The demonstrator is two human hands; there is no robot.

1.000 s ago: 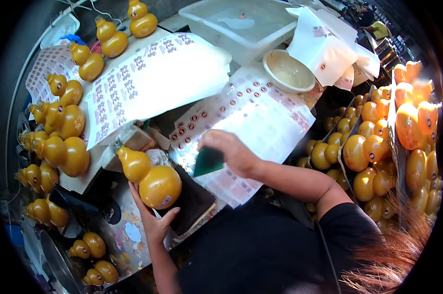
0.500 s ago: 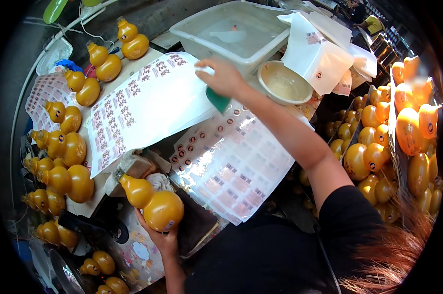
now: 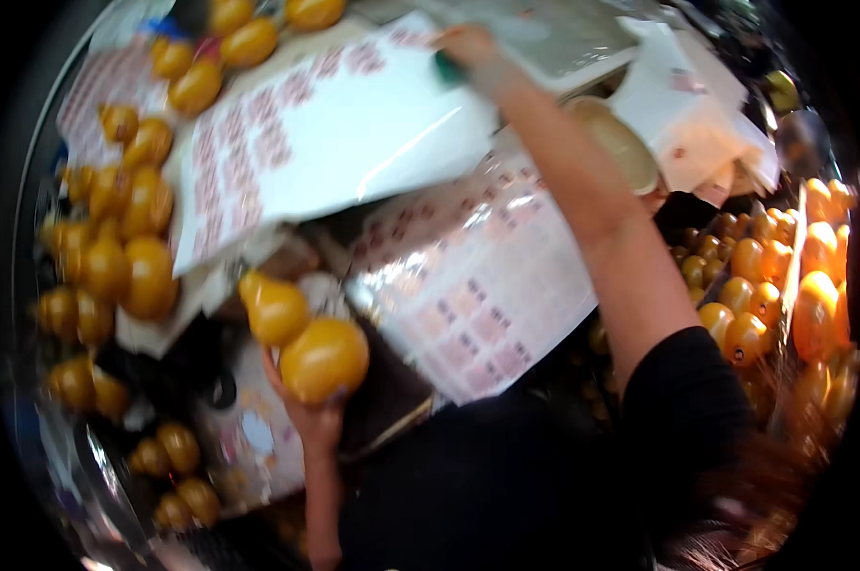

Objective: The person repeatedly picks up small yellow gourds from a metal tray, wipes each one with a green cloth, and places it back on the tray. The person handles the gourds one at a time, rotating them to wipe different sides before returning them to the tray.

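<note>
My left hand (image 3: 314,423) grips a yellow-orange gourd-shaped bottle (image 3: 323,362) from below, near the table's front. The bottle lies tilted, its narrow end toward the upper left. At the far end of my outstretched arm, my right hand (image 3: 470,49) is blurred. Its fingers close on a green flat piece (image 3: 449,68), which looks like a scraper. That hand is over the far right edge of a white label sheet (image 3: 392,143) with rows of dark red print. Nearer me lies a second, glossy label sheet (image 3: 477,285), partly under the first.
Several gourd bottles (image 3: 149,276) stand along the left side. A translucent basin (image 3: 582,71) and a pale bowl (image 3: 620,143) sit at the far right, beside white crumpled sheets (image 3: 691,114). Crates of gourd bottles (image 3: 749,295) fill the right. Another label sheet (image 3: 106,114) lies far left.
The whole view has shifted and blurred. My right hand and the green piece have moved farther out, toward the basin. My left hand still holds the gourd bottle, whose facing side has turned slightly.
</note>
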